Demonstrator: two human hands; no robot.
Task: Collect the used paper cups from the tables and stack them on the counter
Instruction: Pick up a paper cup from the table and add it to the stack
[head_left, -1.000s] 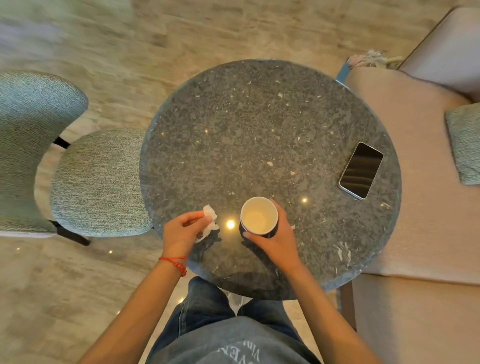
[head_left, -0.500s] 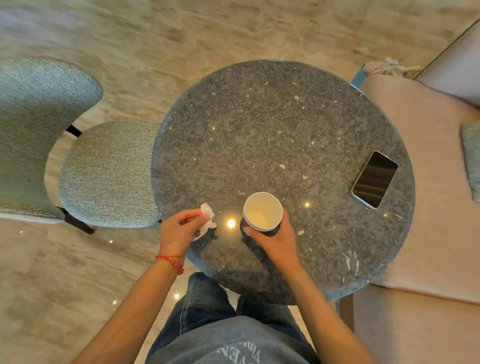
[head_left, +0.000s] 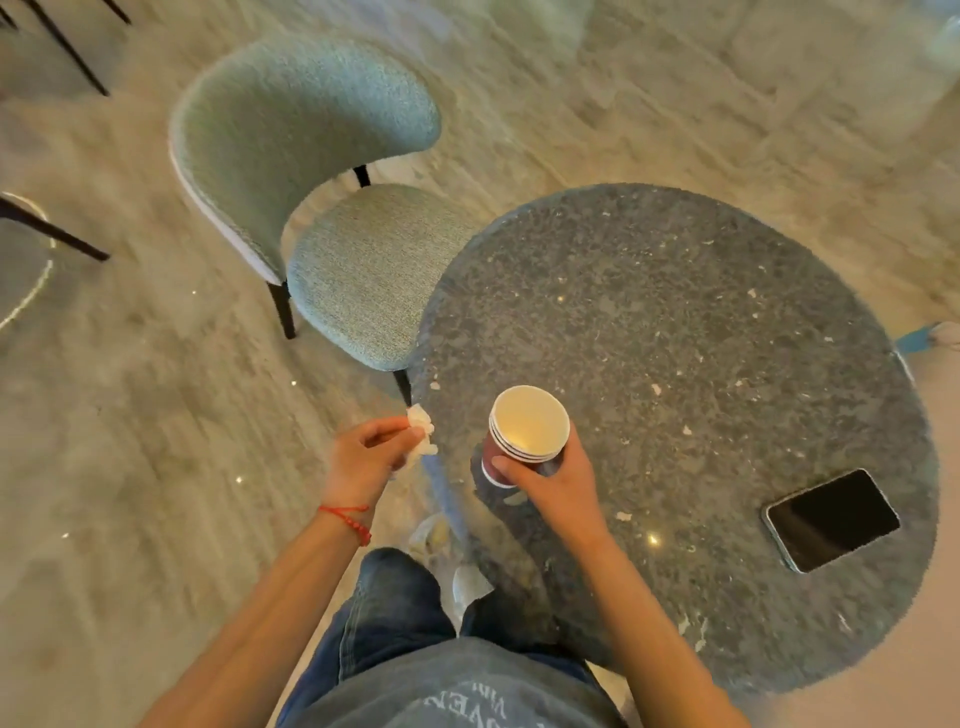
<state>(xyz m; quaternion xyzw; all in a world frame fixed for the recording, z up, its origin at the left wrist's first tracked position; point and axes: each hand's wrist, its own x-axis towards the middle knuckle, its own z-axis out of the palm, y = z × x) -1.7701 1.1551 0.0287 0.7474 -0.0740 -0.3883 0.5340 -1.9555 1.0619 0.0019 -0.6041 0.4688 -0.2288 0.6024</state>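
Nested red paper cups (head_left: 525, 434), cream inside, rims stacked, gripped by right hand (head_left: 553, 480) fingers above near-left surface (head_left: 701, 332); left hand (head_left: 366, 460) fingers pinching crumpled tissue (head_left: 421, 428).

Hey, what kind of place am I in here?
Probably a café or lounge: a round stone table, a cushioned chair beside it, and stacked paper cups in your right hand.
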